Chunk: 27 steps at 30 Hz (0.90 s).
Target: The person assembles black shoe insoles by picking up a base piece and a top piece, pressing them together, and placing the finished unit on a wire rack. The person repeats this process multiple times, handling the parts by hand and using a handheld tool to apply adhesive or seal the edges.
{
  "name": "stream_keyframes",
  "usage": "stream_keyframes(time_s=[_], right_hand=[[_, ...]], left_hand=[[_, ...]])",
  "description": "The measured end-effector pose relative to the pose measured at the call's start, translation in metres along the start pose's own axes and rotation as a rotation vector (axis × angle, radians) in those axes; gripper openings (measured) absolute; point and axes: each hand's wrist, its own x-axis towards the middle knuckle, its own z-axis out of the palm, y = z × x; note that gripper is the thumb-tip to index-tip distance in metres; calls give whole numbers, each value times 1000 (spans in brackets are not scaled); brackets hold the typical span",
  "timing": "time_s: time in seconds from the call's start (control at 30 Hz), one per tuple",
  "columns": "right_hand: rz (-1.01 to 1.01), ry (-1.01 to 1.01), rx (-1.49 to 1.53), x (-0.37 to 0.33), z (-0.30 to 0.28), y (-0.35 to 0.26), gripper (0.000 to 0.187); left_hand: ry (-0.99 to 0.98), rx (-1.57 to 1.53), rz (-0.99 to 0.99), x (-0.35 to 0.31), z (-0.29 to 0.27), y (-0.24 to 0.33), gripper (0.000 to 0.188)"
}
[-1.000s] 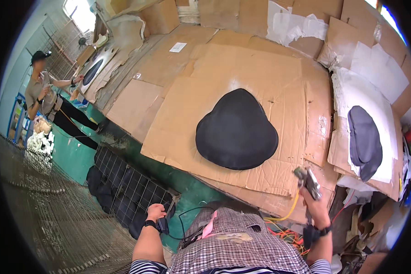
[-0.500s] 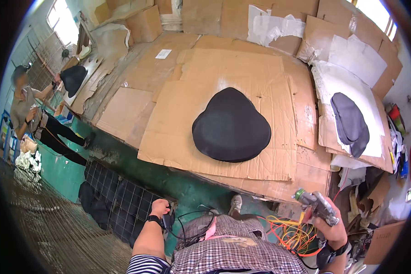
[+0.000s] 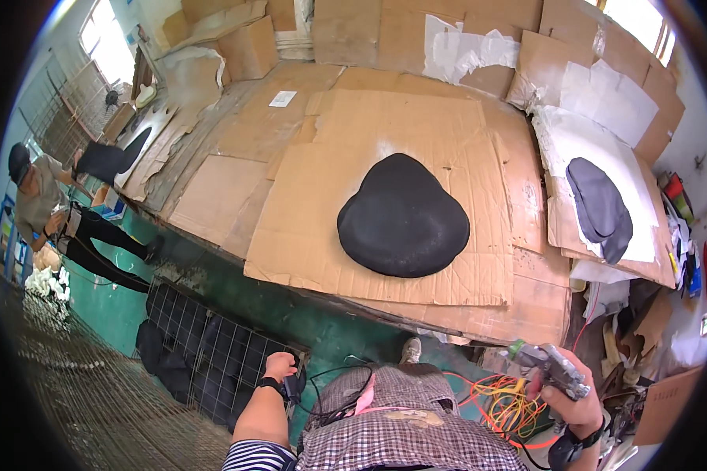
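Black and smooth, the pad (image 3: 403, 216) sits at the person's twelve o'clock, on a brown cardboard sheet (image 3: 294, 228) that reaches past its edges all around. At the pad's half past four, the right hand (image 3: 580, 399) wraps around a metal spray gun (image 3: 548, 363). At seven o'clock, the left hand (image 3: 280, 366) curls by a wire basket (image 3: 232, 315); I can't tell if it pinches anything. Green floor (image 3: 330, 326) runs between basket and table edge.

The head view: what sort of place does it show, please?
Likely a workshop: a cardboard-covered table with a black pad, a wire rack with dark pieces, and a silvery tool in the right hand.
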Motion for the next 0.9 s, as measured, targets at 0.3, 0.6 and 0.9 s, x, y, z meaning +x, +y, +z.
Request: stream_keyframes(time_s=[0.3,0.6,0.9], right_hand=[[-74,302,25,23,15,0,70],[-25,235,-54,-15,-4,0,60],[-96,76,13,42,28,-1,57]], left_hand=[[-33,9,14,-4,0,5,19],[-61,33,19,22,1,-2,17],[-72,31,29,5,16,17,23]])
